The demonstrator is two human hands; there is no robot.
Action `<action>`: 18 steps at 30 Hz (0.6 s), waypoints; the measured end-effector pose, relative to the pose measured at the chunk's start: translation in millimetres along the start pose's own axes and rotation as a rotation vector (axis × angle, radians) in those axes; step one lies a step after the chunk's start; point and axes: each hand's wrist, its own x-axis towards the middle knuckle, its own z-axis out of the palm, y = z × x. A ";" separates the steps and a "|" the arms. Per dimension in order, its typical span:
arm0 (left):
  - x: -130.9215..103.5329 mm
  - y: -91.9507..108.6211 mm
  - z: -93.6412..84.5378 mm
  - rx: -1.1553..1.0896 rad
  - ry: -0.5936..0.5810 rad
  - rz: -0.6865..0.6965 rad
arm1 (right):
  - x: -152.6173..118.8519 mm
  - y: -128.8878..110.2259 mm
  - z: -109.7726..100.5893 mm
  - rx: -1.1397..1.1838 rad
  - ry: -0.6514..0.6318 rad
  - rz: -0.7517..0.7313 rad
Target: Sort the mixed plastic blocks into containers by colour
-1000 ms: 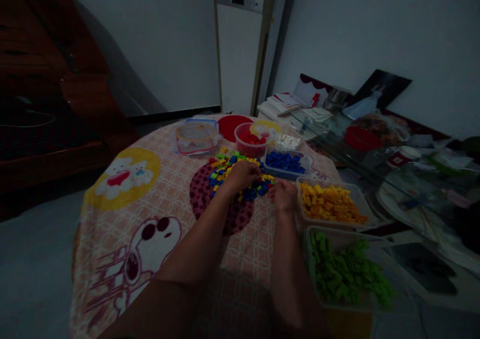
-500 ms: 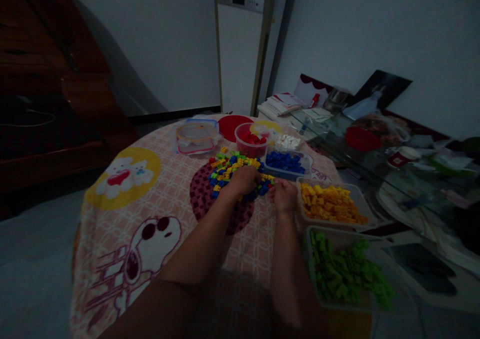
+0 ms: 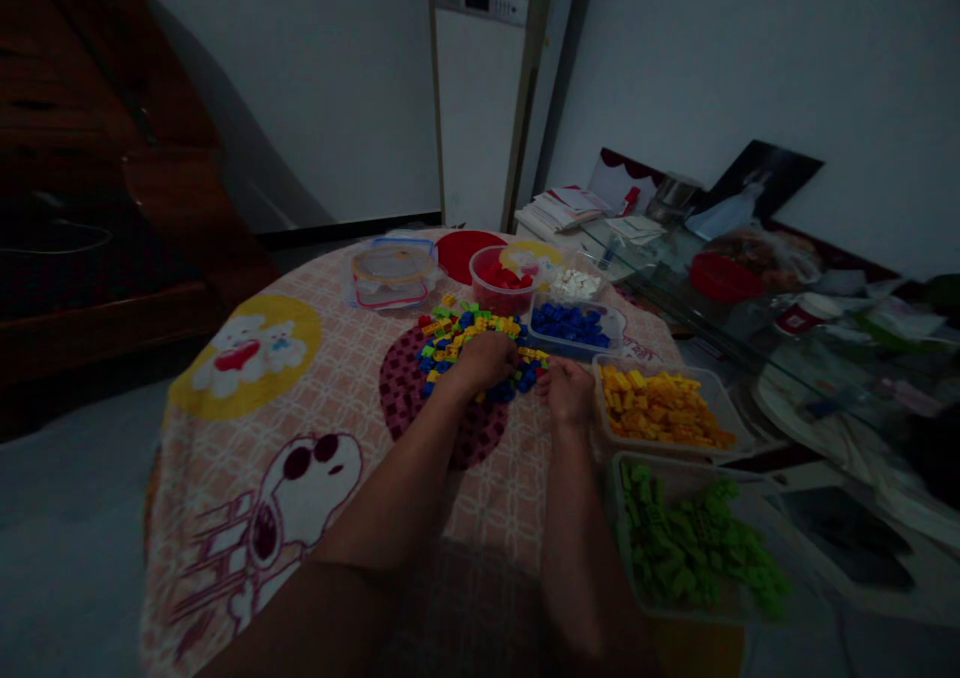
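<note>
A heap of mixed toy building bricks [image 3: 450, 343] in blue, yellow, green and red lies on the patterned tablecloth. My left hand [image 3: 486, 361] is over the heap with its fingers curled down into the bricks; whatever they pinch is hidden. Beside the heap's right edge, my right hand [image 3: 567, 390] is closed, fingertips toward the bricks. A speck of red shows at those fingertips, too small to make out. Close to that hand stand a tub of yellow bricks [image 3: 660, 408] and a tub of blue bricks [image 3: 571, 325].
Green bricks [image 3: 697, 538] fill a tub at the near right. Behind the heap are a round tub of red bricks [image 3: 506, 276], white pieces [image 3: 576, 283] and stacked clear lids [image 3: 394, 273]. A cluttered glass table [image 3: 675, 308] adjoins on the right.
My left hand has shifted very slightly left over the heap. My right hand and the tubs look the same.
</note>
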 end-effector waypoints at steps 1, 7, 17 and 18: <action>1.1 -2.2 1.1 -0.016 0.003 0.008 | -0.2 -0.3 -0.1 -0.002 0.003 0.007; 6.6 -11.4 5.7 -0.056 0.032 0.032 | -2.5 -4.9 0.5 0.007 0.005 0.020; -4.2 3.7 -5.1 0.076 -0.029 -0.016 | 1.6 1.4 0.7 0.003 0.007 0.006; -4.5 4.6 -5.2 0.084 -0.033 -0.015 | 1.8 2.4 0.7 -0.001 0.008 0.000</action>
